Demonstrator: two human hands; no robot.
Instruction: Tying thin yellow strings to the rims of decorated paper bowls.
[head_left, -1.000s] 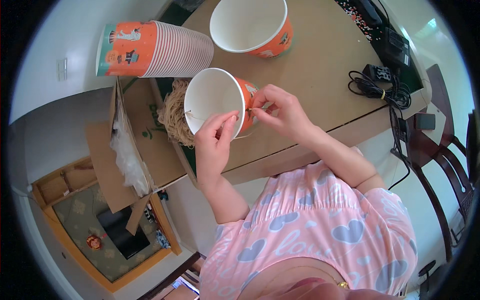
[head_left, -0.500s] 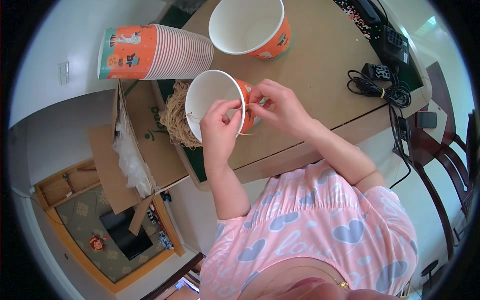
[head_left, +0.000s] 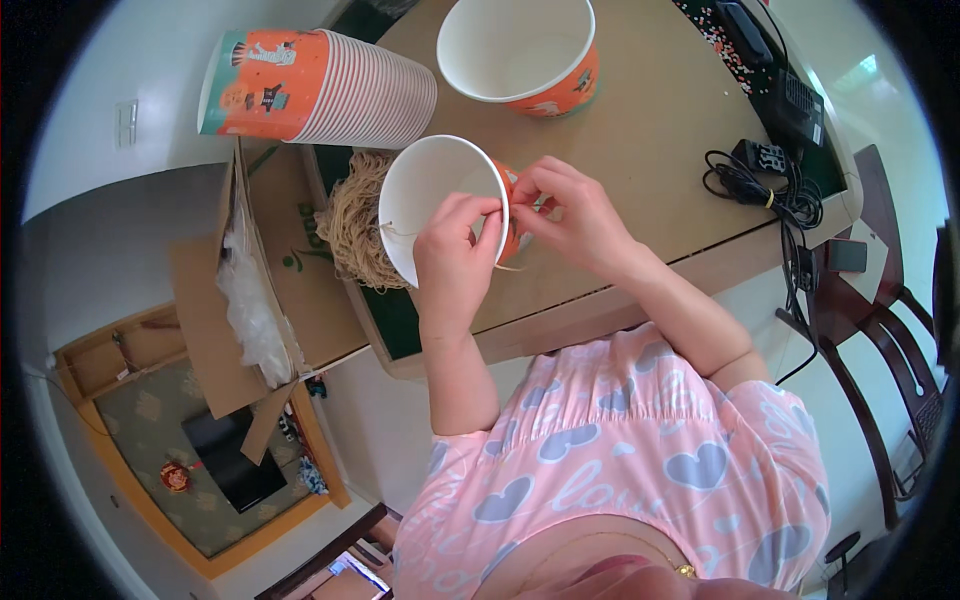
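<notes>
A paper bucket [head_left: 425, 185], white inside and orange outside, tilts with its mouth toward me. A thin tan cord [head_left: 398, 232] runs from the far-left side of its rim across the mouth to my left hand [head_left: 455, 245]. That hand reaches into the mouth, thumb and index finger pinched at the right side of the rim, seemingly on the cord. Outside the same wall, my right hand [head_left: 575, 212] pinches a strand of cord close to the bucket. A loose cord end sticks out below the rim. The fingertips partly hide where the cord meets the wall.
A bundle of tan cord [head_left: 360, 225] lies left of the bucket. Beyond stand another paper bucket [head_left: 520, 50] and a sideways stack of nested buckets [head_left: 370, 92]. An open cardboard box [head_left: 210, 320] adjoins the table [head_left: 650, 130]. Black cables [head_left: 790, 195] hang over the right edge.
The bucket and both hands sit slightly farther right in the picture, as the whole view has shifted a little. Both hands keep their pinch at the rim.
</notes>
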